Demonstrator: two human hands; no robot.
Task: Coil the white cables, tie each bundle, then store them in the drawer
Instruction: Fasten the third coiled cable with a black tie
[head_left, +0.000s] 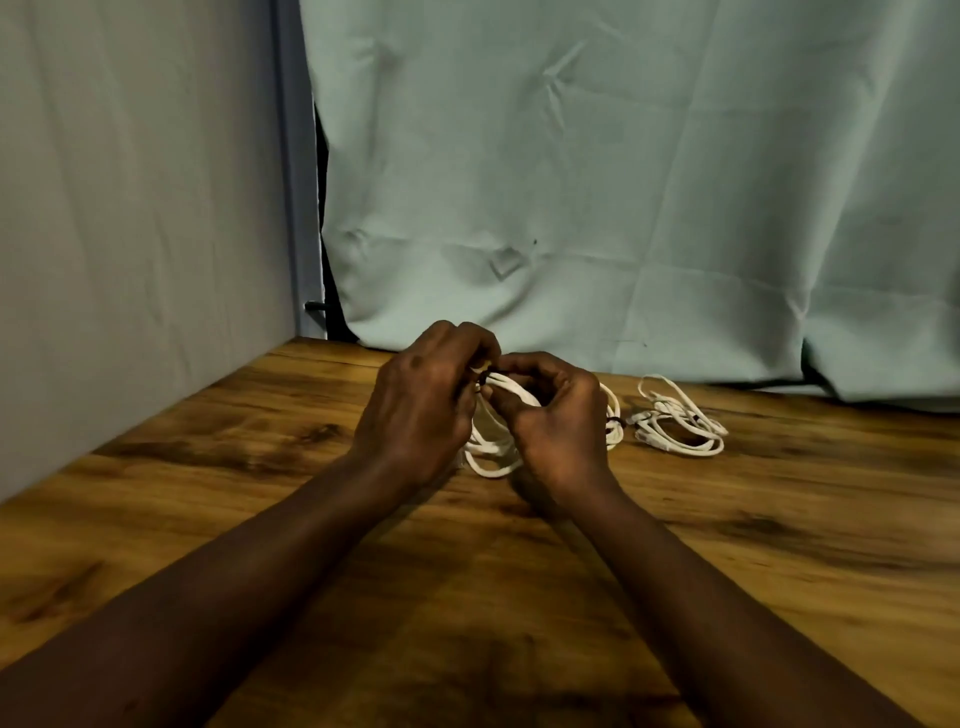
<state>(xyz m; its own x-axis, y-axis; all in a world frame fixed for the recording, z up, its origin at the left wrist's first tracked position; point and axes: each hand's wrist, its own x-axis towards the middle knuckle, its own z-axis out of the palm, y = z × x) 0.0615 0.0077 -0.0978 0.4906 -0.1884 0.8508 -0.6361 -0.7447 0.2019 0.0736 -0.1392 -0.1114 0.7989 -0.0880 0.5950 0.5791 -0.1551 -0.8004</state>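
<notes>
While both hands meet over the middle of the worktop (260, 493), a coil of white cable (493, 457) hangs between them, its lower loops touching the wood.

- Left hand (415, 405): fingers (467, 338) curled over the top of the coil, pinching it.
- Right hand (556, 421): fingers (530, 364) curled in from 3 o'clock, gripping the same top strands.
- Small dark tie (484, 379) shows at the coil's 12 o'clock, right where the fingertips meet. Whether it is fastened, cannot tell.
- Second bundle (615, 415) lies just beside the right hand at its 3 o'clock, partly hidden; a dark band appears to cross it, so likely tied.
- Third bundle (680, 426) lies further out at 3 o'clock, apart from the second, loosely looped. Tie too small to confirm.
- Pale cloth backdrop (623, 182) at 12 o'clock, plain wall panel (130, 208) at 9 o'clock.
- Drawer: not in view.

Judgement: coiling looks finished for all three visible cables. The held coil is at the tying step. Storing has not begun, since every bundle sits on or over the worktop.
</notes>
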